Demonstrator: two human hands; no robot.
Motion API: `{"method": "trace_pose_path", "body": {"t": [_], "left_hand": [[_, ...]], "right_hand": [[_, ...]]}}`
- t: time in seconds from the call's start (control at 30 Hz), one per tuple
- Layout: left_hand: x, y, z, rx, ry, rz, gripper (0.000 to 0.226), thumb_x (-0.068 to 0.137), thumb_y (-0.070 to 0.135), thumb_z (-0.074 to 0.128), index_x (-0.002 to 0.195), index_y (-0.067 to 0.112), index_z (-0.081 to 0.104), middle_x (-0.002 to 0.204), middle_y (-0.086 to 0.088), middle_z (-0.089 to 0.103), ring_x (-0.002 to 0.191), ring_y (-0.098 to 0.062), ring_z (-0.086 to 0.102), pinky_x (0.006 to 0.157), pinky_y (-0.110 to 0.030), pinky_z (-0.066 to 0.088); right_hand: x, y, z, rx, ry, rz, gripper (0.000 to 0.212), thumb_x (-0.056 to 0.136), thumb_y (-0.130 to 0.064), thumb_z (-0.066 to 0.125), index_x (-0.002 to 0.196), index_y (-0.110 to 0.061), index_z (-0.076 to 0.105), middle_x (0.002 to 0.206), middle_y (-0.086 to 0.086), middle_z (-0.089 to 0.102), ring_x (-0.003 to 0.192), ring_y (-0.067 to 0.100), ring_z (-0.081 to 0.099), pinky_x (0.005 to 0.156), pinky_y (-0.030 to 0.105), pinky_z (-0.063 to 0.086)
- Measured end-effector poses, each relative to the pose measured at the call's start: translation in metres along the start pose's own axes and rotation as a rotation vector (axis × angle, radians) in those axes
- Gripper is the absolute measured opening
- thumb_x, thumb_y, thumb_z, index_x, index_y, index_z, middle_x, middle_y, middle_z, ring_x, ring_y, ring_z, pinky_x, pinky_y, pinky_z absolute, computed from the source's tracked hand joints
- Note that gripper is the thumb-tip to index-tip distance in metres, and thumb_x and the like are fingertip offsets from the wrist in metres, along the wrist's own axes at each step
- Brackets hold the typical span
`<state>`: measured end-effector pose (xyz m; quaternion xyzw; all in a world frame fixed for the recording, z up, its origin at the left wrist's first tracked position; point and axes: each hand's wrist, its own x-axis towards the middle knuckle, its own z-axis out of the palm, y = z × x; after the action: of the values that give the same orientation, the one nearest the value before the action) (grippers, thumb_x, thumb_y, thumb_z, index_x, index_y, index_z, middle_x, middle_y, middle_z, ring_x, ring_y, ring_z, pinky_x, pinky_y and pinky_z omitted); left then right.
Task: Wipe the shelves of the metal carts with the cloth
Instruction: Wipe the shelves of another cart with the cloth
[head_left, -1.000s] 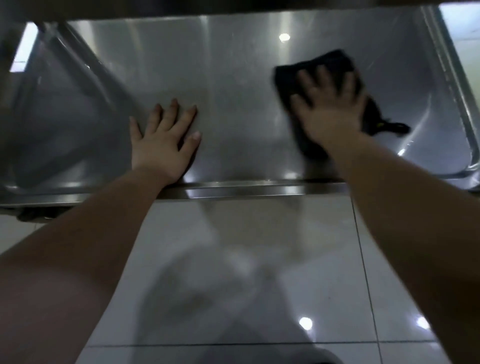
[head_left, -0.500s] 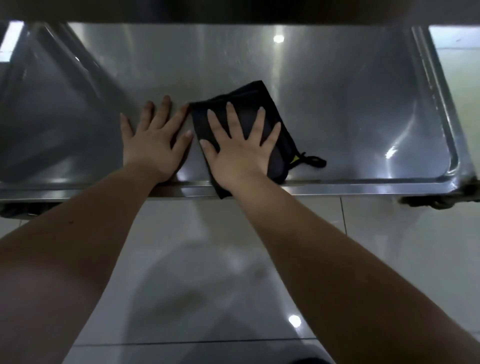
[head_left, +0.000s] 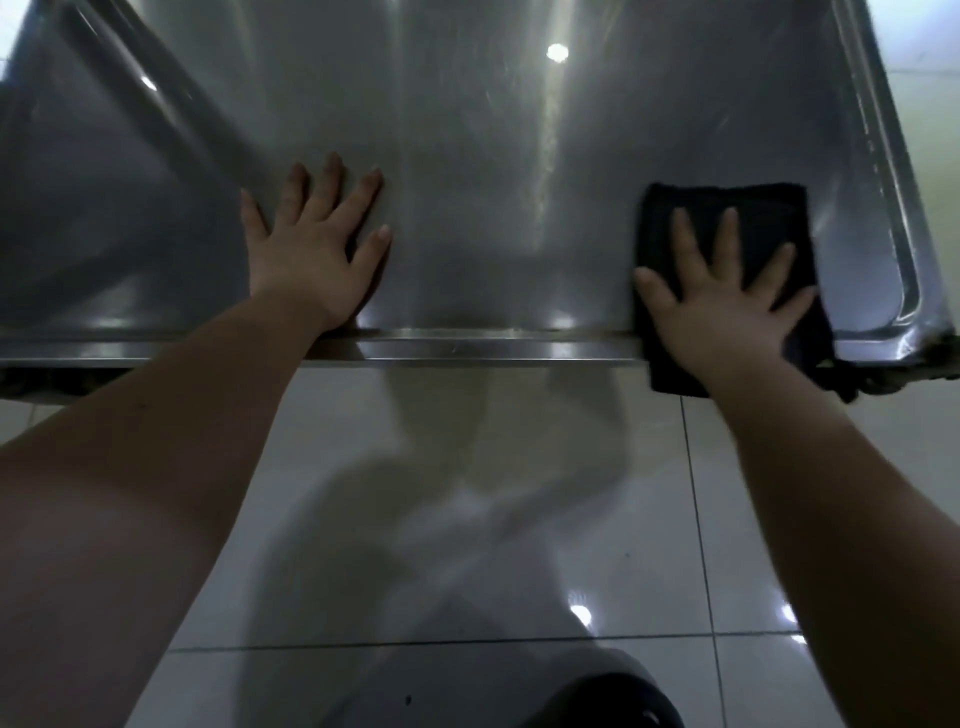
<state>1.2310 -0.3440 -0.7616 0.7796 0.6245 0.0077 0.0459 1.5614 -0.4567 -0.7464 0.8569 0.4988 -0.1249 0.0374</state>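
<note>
A low stainless steel cart shelf (head_left: 493, 182) fills the upper half of the head view. A black folded cloth (head_left: 727, 205) lies at the shelf's near right corner, and its lower end hangs over the front rim (head_left: 467, 351). My right hand (head_left: 727, 312) presses flat on the cloth with fingers spread. My left hand (head_left: 317, 249) rests flat on the bare metal at the left of the middle, fingers apart, holding nothing.
The shelf has a raised rim along its right side (head_left: 906, 218). A slanted metal bar or its reflection (head_left: 156, 104) crosses the upper left. Glossy white floor tiles (head_left: 519, 519) lie below the shelf. A dark rounded shape (head_left: 623, 701) sits at the bottom edge.
My right hand slid the cloth from beside my left hand over to the shelf's near right corner. My left hand stayed planted on the shelf.
</note>
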Motion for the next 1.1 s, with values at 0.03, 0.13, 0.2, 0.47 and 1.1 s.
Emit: {"method": "trace_pose_path", "body": {"t": [0.03, 0.13, 0.2, 0.47, 1.1], "left_hand": [[0.0, 0.0, 0.001, 0.002, 0.001, -0.004, 0.057, 0.097, 0.06, 0.02, 0.152, 0.047, 0.012, 0.164, 0.005, 0.008, 0.15, -0.025, 0.004, 0.114, -0.065, -0.001], [0.0, -0.002, 0.001, -0.01, 0.001, 0.0, 0.057, 0.096, 0.061, 0.019, 0.152, 0.048, 0.012, 0.164, 0.005, 0.008, 0.15, -0.025, 0.005, 0.114, -0.066, -0.001], [0.001, -0.005, 0.001, -0.016, 0.003, 0.007, 0.058, 0.095, 0.063, 0.017, 0.152, 0.048, 0.011, 0.164, 0.006, 0.007, 0.15, -0.024, 0.005, 0.114, -0.065, -0.001], [0.001, -0.005, 0.001, -0.03, 0.01, 0.015, 0.059, 0.095, 0.064, 0.018, 0.152, 0.048, 0.012, 0.164, 0.006, 0.008, 0.15, -0.025, 0.006, 0.115, -0.064, 0.0], [-0.024, 0.071, -0.023, -0.311, 0.076, 0.154, 0.061, 0.099, 0.032, 0.039, 0.155, 0.017, 0.021, 0.163, -0.013, 0.01, 0.149, -0.035, 0.007, 0.118, -0.049, 0.005]], "right_hand": [[-0.01, -0.025, 0.005, -0.021, 0.001, -0.081, 0.064, 0.091, -0.074, 0.018, 0.147, -0.056, -0.01, 0.163, -0.01, -0.016, 0.146, 0.044, -0.015, 0.11, 0.069, -0.006], [-0.043, -0.096, 0.023, -0.063, -0.016, -0.376, 0.059, 0.093, -0.07, 0.013, 0.144, -0.057, -0.015, 0.161, -0.012, -0.022, 0.144, 0.045, -0.021, 0.107, 0.07, -0.013], [-0.045, -0.114, 0.027, -0.055, -0.062, -0.513, 0.055, 0.094, -0.068, 0.01, 0.141, -0.061, -0.017, 0.158, -0.017, -0.026, 0.143, 0.042, -0.027, 0.106, 0.067, -0.017], [0.017, 0.027, -0.013, -0.097, -0.171, -0.498, 0.061, 0.076, -0.083, 0.013, 0.127, -0.076, -0.021, 0.157, -0.024, -0.022, 0.148, 0.027, -0.02, 0.116, 0.056, -0.01], [-0.003, -0.131, -0.01, 0.349, 0.091, -0.4, 0.053, 0.104, -0.034, 0.032, 0.155, -0.033, 0.018, 0.164, -0.005, 0.011, 0.149, 0.036, 0.001, 0.117, 0.059, 0.007]]}}
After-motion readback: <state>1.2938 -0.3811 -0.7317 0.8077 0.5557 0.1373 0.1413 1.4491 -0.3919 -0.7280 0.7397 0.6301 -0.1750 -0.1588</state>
